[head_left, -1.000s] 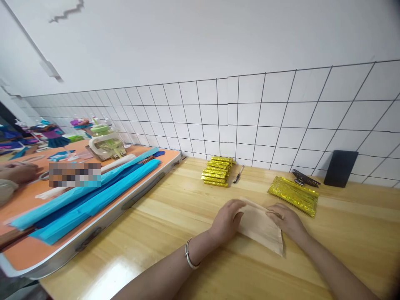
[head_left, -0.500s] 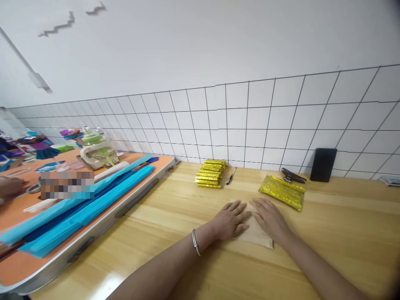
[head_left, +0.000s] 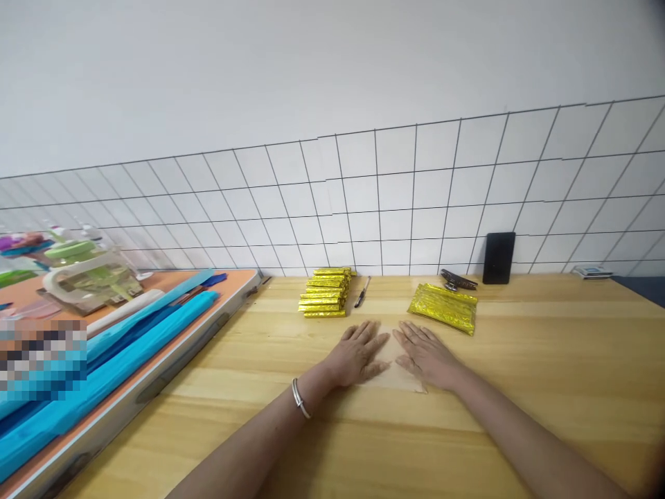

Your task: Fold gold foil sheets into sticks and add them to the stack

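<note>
Both hands press flat on a thin, pale, see-through sheet [head_left: 392,380] that lies on the wooden table. My left hand [head_left: 358,353], with a silver bangle at the wrist, has its fingers spread over the sheet's left side. Over its right side lies my right hand [head_left: 426,353], fingers stretched out and angled toward the left one. Beyond the hands sit a pile of folded gold foil strips [head_left: 326,294] and a flat gold foil packet [head_left: 444,307]. What the sheet is made of I cannot tell.
A pen [head_left: 362,292] lies between the gold items. A black hair clip [head_left: 457,280] and an upright black phone-like slab [head_left: 499,258] stand by the tiled wall. At left, an orange-topped board [head_left: 240,284] with a raised edge carries blue crepe paper rolls [head_left: 171,333] and a handled bottle [head_left: 96,274].
The view has turned to the right, so everything sits further left. My hands have moved slightly apart over the sheet, fingers still flat. Another person's hand at far left is out of view.
</note>
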A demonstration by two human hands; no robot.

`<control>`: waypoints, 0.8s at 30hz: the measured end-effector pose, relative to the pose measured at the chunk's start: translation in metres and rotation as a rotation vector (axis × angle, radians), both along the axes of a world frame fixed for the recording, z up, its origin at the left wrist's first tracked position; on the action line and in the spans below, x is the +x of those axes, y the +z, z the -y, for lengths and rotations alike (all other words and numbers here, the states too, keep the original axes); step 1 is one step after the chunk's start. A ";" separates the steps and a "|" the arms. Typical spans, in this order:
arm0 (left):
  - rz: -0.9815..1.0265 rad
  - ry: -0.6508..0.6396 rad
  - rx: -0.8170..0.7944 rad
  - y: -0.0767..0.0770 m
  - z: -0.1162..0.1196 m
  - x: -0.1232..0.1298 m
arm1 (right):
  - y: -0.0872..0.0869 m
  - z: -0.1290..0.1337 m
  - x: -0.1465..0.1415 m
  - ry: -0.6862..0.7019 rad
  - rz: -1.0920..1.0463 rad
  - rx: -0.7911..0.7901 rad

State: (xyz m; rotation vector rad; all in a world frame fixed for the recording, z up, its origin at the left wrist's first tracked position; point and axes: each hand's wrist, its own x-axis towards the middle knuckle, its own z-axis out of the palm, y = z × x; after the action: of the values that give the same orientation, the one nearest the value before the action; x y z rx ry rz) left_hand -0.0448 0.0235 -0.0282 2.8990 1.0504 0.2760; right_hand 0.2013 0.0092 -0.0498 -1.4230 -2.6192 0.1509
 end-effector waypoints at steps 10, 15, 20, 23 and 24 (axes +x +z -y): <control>-0.001 -0.127 -0.084 0.002 0.025 -0.016 | 0.000 -0.010 0.010 0.028 0.005 0.030; 0.052 -0.088 -0.070 0.003 0.028 -0.014 | 0.002 -0.008 0.009 0.038 -0.004 0.046; 0.108 -0.077 -0.055 0.007 0.031 -0.013 | 0.004 -0.012 0.014 -0.090 -0.021 0.146; 0.140 -0.083 -0.061 0.006 0.030 -0.013 | -0.002 -0.019 0.026 -0.247 -0.014 0.139; 0.146 -0.085 -0.063 0.006 0.030 -0.013 | -0.004 -0.022 0.031 -0.277 -0.004 0.116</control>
State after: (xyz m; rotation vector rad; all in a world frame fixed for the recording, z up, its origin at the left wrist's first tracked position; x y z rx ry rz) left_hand -0.0577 -0.0064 -0.0222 2.8087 0.8953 0.4347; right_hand 0.2319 0.0308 -0.0535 -1.7193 -2.3526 -0.0310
